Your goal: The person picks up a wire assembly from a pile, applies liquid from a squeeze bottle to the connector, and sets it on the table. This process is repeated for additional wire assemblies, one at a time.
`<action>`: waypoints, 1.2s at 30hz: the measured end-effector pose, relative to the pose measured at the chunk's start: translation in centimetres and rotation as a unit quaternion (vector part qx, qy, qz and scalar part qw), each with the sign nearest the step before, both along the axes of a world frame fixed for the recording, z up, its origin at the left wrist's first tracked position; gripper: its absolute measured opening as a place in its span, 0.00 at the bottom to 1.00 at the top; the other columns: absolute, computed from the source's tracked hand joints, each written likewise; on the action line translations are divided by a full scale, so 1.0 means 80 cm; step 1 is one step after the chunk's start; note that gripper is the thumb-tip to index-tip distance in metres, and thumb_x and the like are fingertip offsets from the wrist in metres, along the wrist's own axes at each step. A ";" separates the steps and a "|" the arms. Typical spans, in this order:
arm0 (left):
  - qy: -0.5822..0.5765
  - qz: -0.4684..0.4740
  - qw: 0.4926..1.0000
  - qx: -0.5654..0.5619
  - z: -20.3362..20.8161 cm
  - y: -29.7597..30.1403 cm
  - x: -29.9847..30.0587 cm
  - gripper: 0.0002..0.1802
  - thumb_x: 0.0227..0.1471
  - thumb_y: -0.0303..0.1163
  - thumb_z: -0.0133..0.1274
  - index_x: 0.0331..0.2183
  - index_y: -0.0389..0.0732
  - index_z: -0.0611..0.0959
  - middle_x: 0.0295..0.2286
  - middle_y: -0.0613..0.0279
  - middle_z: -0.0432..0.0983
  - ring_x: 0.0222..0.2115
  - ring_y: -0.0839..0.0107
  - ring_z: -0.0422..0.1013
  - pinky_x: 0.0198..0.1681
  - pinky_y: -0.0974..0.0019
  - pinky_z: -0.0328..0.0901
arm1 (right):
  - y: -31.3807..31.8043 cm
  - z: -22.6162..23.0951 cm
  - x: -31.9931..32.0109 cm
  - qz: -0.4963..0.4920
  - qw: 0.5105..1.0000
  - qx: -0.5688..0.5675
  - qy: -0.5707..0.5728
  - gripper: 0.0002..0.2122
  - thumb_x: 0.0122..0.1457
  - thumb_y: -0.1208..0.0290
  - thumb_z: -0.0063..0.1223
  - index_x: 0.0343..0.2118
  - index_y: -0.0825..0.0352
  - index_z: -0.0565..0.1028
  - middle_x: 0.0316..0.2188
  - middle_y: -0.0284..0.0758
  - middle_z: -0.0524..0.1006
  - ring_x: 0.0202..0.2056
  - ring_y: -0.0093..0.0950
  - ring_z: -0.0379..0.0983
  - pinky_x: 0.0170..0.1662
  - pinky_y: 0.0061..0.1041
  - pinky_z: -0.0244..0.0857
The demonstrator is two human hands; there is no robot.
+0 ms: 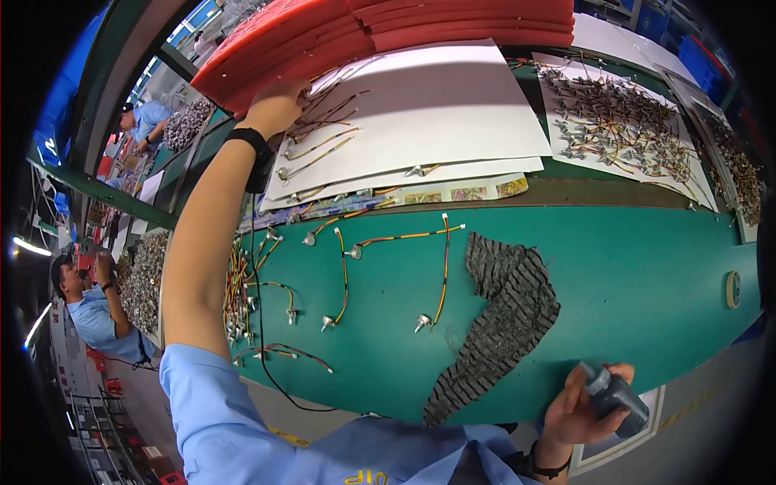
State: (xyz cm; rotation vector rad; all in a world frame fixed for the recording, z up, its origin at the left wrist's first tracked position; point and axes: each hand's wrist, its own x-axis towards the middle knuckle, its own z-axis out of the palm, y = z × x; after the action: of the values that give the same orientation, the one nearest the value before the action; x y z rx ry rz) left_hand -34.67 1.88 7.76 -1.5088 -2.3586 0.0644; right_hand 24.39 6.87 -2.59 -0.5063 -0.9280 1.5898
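My left hand (276, 110) reaches to the far left of the white sheet (453, 105), beside a row of small metal potentiometers with red, black and yellow wires (327, 145). Its fingers are bent together at the row's far end; what they hold, if anything, is hidden. Close to the table's front edge, my right hand (575, 412) is wrapped round a dark squeeze bottle (621, 402) with a grey nozzle, which tilts up to the left. Several loose wired potentiometers (353, 251) lie on the green table (630, 283). A crumpled grey-black striped cloth (509, 299) lies in the middle.
Stacked red foam sheets (453, 24) stand behind the white sheet. More wired potentiometers (618, 121) cover another sheet at the back right. A tape roll (733, 289) sits at the right edge. A black cable (263, 356) runs beneath my left arm. Co-workers (101, 311) sit at left.
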 end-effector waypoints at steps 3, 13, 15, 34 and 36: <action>-0.011 0.081 0.996 -0.032 -0.016 0.021 -0.022 0.15 0.50 0.30 0.49 0.42 0.44 0.80 0.37 0.47 0.78 0.39 0.49 0.73 0.43 0.52 0.68 | 0.000 0.001 -0.001 -0.024 1.000 0.011 -0.008 0.26 0.59 0.45 0.46 0.41 0.68 0.61 0.20 0.31 0.63 0.13 0.20 0.51 0.26 0.22 0.49; -0.065 0.046 0.997 -0.006 -0.054 0.021 -0.086 0.14 0.52 0.29 0.50 0.42 0.42 0.80 0.36 0.47 0.78 0.38 0.53 0.75 0.41 0.57 0.68 | 0.001 -0.007 -0.010 -0.106 0.994 0.010 -0.015 0.27 0.58 0.47 0.49 0.43 0.70 0.60 0.29 0.35 0.68 0.18 0.23 0.58 0.29 0.24 0.53; -0.151 0.051 0.987 0.026 -0.049 0.014 -0.098 0.15 0.51 0.29 0.50 0.43 0.41 0.80 0.36 0.46 0.78 0.39 0.53 0.75 0.43 0.57 0.68 | 0.000 -0.006 -0.012 -0.113 0.993 0.009 -0.024 0.27 0.58 0.47 0.50 0.43 0.70 0.61 0.32 0.35 0.68 0.20 0.24 0.59 0.30 0.25 0.54; -0.262 -0.015 0.957 0.121 -0.046 0.006 -0.150 0.13 0.53 0.24 0.51 0.42 0.34 0.79 0.37 0.51 0.79 0.41 0.64 0.75 0.46 0.64 0.67 | -0.001 -0.010 -0.012 -0.105 0.994 0.030 -0.005 0.25 0.60 0.49 0.49 0.43 0.70 0.61 0.31 0.34 0.65 0.18 0.23 0.58 0.25 0.22 0.53; -0.267 -0.010 0.958 0.106 -0.050 0.020 -0.154 0.12 0.55 0.24 0.52 0.43 0.34 0.79 0.38 0.52 0.79 0.42 0.67 0.74 0.47 0.65 0.67 | -0.002 -0.007 -0.019 -0.159 0.987 0.023 -0.019 0.24 0.60 0.49 0.49 0.42 0.69 0.62 0.32 0.34 0.65 0.20 0.23 0.59 0.25 0.23 0.54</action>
State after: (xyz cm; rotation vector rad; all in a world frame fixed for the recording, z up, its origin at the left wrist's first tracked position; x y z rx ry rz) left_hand -46.99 3.49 3.75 -1.5891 -2.6353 -0.6592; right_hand 22.85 6.68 -3.12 -0.6209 -0.8617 1.2711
